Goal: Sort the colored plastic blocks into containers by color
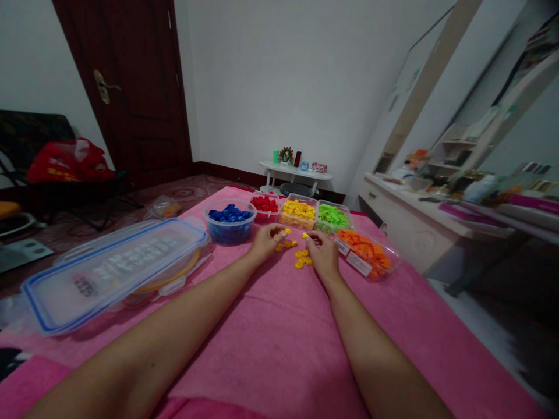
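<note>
My left hand [265,243] is closed in a pinch on a small yellow plastic piece [287,231], low over the pink cloth [279,326]. Across from it, my right hand [321,250] pinches another small yellow piece [304,235] between thumb and finger. Several loose yellow pieces [299,263] lie on the cloth between the two hands. Just behind them stands a clear box of yellow pieces [299,210]. The exact shape of the held pieces is too small to make out.
A round tub of blue pieces [230,224] stands left, beside boxes of red [264,205] and green pieces [332,217]. Orange pieces [365,251] fill a clear box at right. Blue-rimmed lids [116,270] lie at left. A cluttered dresser [402,215] flanks the right side.
</note>
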`<state>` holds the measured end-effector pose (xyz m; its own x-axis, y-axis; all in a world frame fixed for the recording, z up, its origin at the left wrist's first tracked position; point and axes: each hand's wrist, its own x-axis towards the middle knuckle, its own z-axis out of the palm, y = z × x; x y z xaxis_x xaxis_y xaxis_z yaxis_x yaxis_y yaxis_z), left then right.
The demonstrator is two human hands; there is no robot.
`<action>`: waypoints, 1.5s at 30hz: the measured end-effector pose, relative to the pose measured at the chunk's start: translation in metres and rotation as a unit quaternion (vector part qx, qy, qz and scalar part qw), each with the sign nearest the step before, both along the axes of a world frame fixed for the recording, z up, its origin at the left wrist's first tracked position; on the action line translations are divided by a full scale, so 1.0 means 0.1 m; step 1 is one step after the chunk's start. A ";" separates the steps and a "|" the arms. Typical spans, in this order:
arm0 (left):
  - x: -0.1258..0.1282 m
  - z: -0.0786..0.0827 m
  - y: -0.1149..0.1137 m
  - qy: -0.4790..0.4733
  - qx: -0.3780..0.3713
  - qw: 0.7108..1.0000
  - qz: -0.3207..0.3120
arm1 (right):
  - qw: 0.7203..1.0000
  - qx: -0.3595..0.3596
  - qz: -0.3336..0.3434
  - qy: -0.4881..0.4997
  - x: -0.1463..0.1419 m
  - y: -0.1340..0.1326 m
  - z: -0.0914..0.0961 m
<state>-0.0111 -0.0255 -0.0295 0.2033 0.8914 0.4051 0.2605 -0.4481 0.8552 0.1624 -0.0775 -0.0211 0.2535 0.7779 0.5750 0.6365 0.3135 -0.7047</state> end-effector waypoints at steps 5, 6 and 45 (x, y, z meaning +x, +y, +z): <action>-0.18 -0.02 0.08 0.113 0.038 0.990 0.074 | 0.999 -0.036 0.015 -0.014 0.08 0.02 -0.01; -0.20 -0.01 0.07 0.145 0.068 0.984 0.079 | 0.999 -0.039 0.014 -0.014 0.09 0.02 -0.01; 0.09 0.20 -0.31 -0.287 -0.404 0.841 -0.216 | 0.994 0.039 0.081 -0.058 -0.14 -0.16 0.45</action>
